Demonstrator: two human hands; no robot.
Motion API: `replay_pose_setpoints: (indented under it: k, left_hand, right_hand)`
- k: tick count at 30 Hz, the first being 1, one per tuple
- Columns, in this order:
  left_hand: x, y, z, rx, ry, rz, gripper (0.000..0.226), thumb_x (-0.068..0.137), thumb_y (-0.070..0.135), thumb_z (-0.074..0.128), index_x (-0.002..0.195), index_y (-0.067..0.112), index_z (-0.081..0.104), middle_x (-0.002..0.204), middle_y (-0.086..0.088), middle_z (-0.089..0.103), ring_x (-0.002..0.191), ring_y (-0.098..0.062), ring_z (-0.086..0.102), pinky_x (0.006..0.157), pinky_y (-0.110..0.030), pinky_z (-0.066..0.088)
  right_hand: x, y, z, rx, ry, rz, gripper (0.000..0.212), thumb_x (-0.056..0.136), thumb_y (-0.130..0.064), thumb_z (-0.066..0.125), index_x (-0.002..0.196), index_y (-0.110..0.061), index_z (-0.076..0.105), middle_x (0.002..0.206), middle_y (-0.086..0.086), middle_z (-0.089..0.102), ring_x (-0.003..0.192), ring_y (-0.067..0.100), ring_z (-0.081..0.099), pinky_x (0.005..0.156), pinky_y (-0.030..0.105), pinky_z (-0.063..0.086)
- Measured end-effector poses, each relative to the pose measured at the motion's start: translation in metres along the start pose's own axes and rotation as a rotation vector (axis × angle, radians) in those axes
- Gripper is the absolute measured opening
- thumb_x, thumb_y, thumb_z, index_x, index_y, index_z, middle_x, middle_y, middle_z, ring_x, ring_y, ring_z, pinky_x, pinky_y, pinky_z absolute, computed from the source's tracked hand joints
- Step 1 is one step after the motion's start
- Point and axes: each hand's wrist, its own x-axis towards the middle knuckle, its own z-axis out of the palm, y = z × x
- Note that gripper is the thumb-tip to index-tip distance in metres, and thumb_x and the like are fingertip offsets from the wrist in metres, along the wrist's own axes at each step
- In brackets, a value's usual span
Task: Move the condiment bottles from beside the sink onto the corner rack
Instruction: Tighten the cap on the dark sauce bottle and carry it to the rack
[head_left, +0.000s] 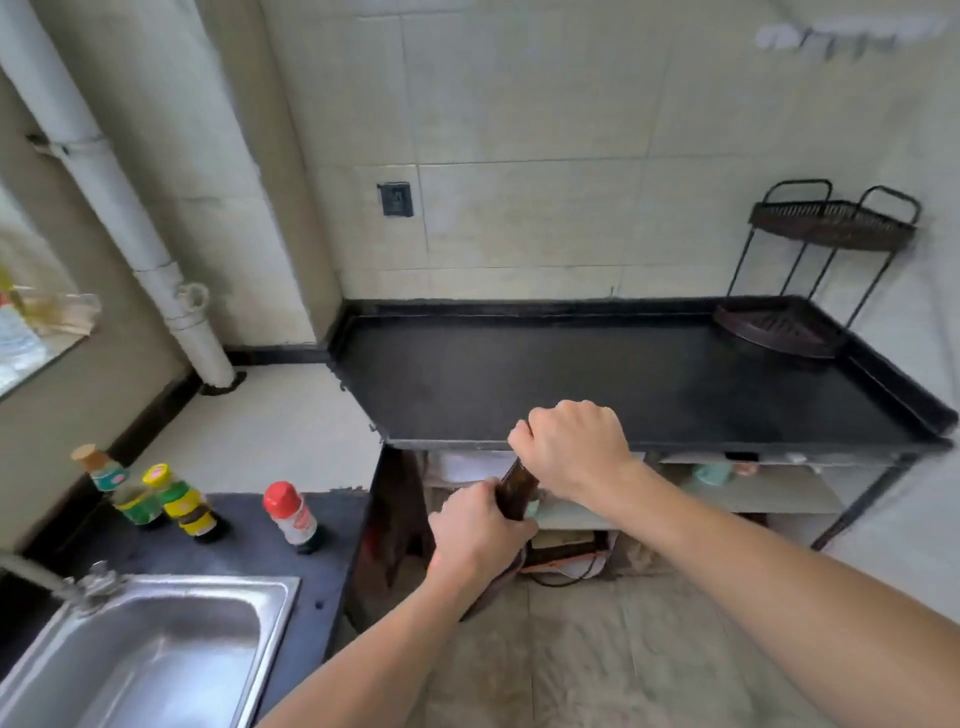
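A dark brown bottle (516, 489) is held in mid-air in front of the black counter (597, 384). My left hand (478, 530) wraps its lower body, and my right hand (574, 447) is closed over its top, hiding the cap. Beside the sink (156, 654), three bottles stand on the dark ledge: a green one with a tan cap (117, 486), a yellow-capped one (182, 501) and a white one with a red cap (291, 514). The dark two-tier corner rack (826, 228) stands at the counter's far right corner, both tiers bare.
A white drain pipe (119, 197) runs down the left wall. A tap (78, 584) reaches over the sink. Shelves with clutter (727, 483) sit under the counter. A wall socket (396, 199) is on the tiles.
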Motion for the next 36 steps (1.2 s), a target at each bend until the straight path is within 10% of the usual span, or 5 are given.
replay_pose_setpoints:
  k: [3, 9, 20, 29, 36]
  left_hand:
    - [0.025, 0.033, 0.02, 0.044, -0.027, 0.087, 0.029, 0.064, 0.048, 0.061, 0.087, 0.029, 0.061, 0.078, 0.009, 0.067, 0.083, -0.019, 0.066, 0.079, -0.036, 0.052]
    - [0.081, 0.088, 0.051, -0.083, -0.116, 0.315, 0.035, 0.062, 0.052, 0.066, 0.081, 0.025, 0.056, 0.079, 0.008, 0.066, 0.077, -0.017, 0.061, 0.068, -0.037, 0.054]
    - [0.221, 0.151, 0.062, -0.467, -1.177, 0.629, 0.09, 0.059, 0.007, 0.089, 0.131, 0.031, 0.041, 0.126, 0.003, 0.059, 0.12, -0.011, 0.056, 0.107, -0.041, 0.044]
    - [0.207, 0.252, 0.142, -0.157, -0.406, 0.615, 0.093, 0.047, 0.072, 0.069, 0.126, 0.034, 0.036, 0.108, 0.015, 0.05, 0.102, -0.01, 0.054, 0.087, -0.035, 0.051]
    - [0.248, 0.324, 0.209, -0.235, -0.677, 0.774, 0.104, 0.052, 0.061, 0.079, 0.139, 0.036, 0.027, 0.126, 0.017, 0.045, 0.118, -0.004, 0.045, 0.102, -0.031, 0.044]
  right_hand:
    - [0.004, 0.042, 0.005, 0.111, -0.005, 0.152, 0.045, 0.089, -0.059, 0.042, 0.076, -0.017, 0.052, 0.075, 0.003, 0.059, 0.076, 0.028, 0.056, 0.063, 0.033, 0.038]
    - [0.026, 0.112, 0.0, 0.15, 0.117, 0.214, 0.036, 0.088, -0.049, 0.049, 0.069, -0.019, 0.051, 0.054, -0.005, 0.045, 0.056, 0.016, 0.046, 0.051, 0.027, 0.028]
    - [0.082, 0.239, -0.04, 0.281, 0.203, 0.274, 0.035, 0.073, -0.049, 0.054, 0.058, -0.018, 0.06, 0.045, -0.001, 0.041, 0.045, 0.018, 0.043, 0.051, 0.015, 0.026]
    - [0.056, 0.33, 0.009, 0.604, 0.464, 0.956, 0.045, 0.068, -0.069, 0.065, 0.073, -0.025, 0.057, 0.07, -0.005, 0.065, 0.072, 0.013, 0.064, 0.073, 0.041, 0.054]
    - [0.048, 0.44, 0.021, 0.771, 0.452, 0.994, 0.043, 0.075, -0.053, 0.069, 0.079, -0.011, 0.06, 0.076, 0.011, 0.069, 0.074, 0.025, 0.07, 0.073, 0.052, 0.058]
